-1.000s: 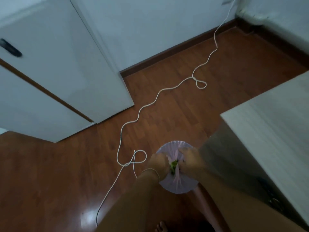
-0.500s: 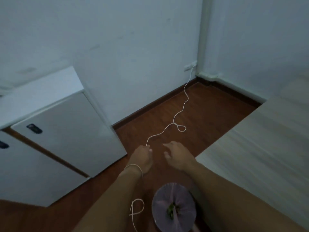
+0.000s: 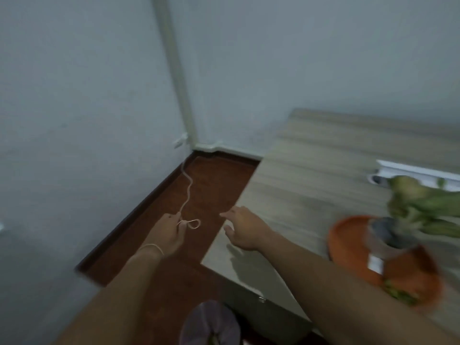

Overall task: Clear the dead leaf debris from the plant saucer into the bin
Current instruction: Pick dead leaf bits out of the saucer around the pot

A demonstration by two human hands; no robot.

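Observation:
An orange plant saucer point(image 3: 348, 245) sits on the wooden table at the right, holding a grey pot point(image 3: 388, 235) with a green plant point(image 3: 418, 202). Green leaf debris point(image 3: 398, 292) lies on the saucer's near edge. The bin point(image 3: 209, 324), lined with a pale purple bag and holding some green bits, stands on the floor at the bottom edge. My left hand point(image 3: 166, 232) hovers over the floor, fingers loosely curled and empty. My right hand point(image 3: 244, 227) is open over the table's left corner, fingers spread, left of the saucer.
The light wooden table point(image 3: 311, 185) fills the right side. A white cable point(image 3: 186, 195) runs across the dark wood floor to the corner socket. A white power strip point(image 3: 410, 173) lies on the table behind the plant. White walls meet at the corner.
Both hands left the bin and rose, empty. The view swung up and to the right, bringing the table, saucer and plant into sight while the bin dropped to the bottom edge.

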